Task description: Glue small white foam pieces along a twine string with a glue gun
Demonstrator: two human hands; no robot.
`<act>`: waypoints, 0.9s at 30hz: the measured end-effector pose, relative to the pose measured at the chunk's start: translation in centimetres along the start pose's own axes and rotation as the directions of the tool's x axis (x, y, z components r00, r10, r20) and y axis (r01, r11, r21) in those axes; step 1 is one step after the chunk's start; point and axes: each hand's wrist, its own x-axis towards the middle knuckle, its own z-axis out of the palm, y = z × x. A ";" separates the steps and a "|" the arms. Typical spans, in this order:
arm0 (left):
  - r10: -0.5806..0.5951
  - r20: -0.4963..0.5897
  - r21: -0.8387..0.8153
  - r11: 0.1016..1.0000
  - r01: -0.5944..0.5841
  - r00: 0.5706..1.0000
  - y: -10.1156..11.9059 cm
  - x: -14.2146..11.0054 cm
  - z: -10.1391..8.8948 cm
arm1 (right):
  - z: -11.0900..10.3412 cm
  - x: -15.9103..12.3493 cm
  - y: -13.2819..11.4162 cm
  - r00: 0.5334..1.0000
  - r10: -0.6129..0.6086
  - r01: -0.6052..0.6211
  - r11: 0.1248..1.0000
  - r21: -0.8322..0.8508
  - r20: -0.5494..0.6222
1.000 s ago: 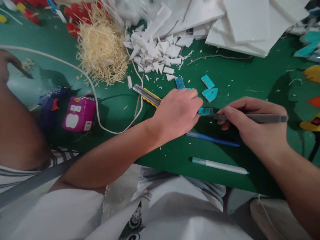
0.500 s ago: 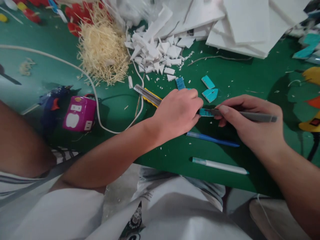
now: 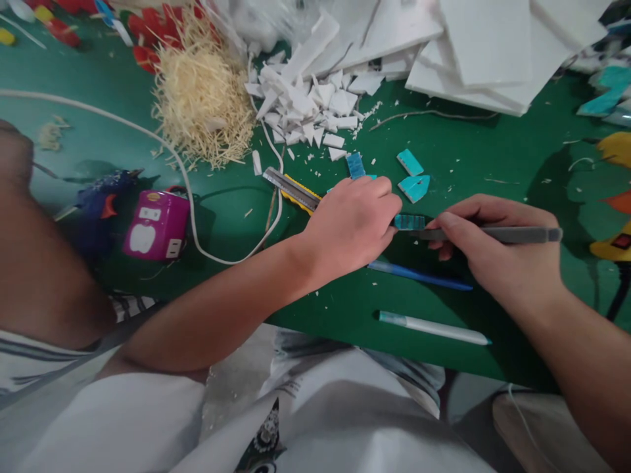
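At the teal strip (image 3: pixel 411 222), the left hand (image 3: pixel 352 215) curls palm-down.

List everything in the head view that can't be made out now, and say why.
- Blue-green piece: one end hidden by the left hand.
- Yellow cutter: lower end hidden by that hand.
- Gray pen in the right hand: tip too small and dark to tell whether it touches the piece.
- Co-worker's hand: cut by the left edge.
- Yellow object: cut by the right edge.

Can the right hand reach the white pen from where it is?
Probably yes: the white pen lies uncovered near the right hand, though that hand holds a gray pen.
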 end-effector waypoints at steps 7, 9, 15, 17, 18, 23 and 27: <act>-0.001 0.003 0.007 1.000 0.001 1.000 0.1 -0.1 -0.2 | 0.3 0.3 -1.0 0.991 0.022 -0.014 0.998 0.060 -0.132; -0.011 0.022 0.014 1.000 0.011 1.000 0.0 -0.1 -0.3 | 0.3 0.4 -1.2 0.986 0.027 -0.017 0.998 0.064 -0.163; -0.014 0.035 0.024 1.000 0.014 0.999 0.1 -0.1 -0.6 | 0.1 0.4 -1.3 0.980 0.022 -0.008 0.997 0.071 -0.198; -0.016 0.049 0.037 0.999 0.015 0.999 -0.1 -0.1 -0.6 | 0.0 0.4 -1.2 0.979 0.005 0.007 0.998 0.063 -0.202; -0.018 0.051 0.048 0.999 0.015 0.999 -0.2 -0.1 -0.7 | 0.0 0.4 -1.1 0.979 -0.003 0.015 0.998 0.059 -0.204; -0.103 -0.038 0.149 0.983 0.107 0.994 -0.7 -0.2 -1.4 | -0.3 0.3 -0.6 0.979 -0.024 0.034 0.998 0.045 -0.204; -0.268 0.000 0.159 0.951 0.265 0.963 -0.4 0.4 -2.3 | -0.2 0.3 -0.6 0.979 -0.029 0.039 0.998 0.048 -0.200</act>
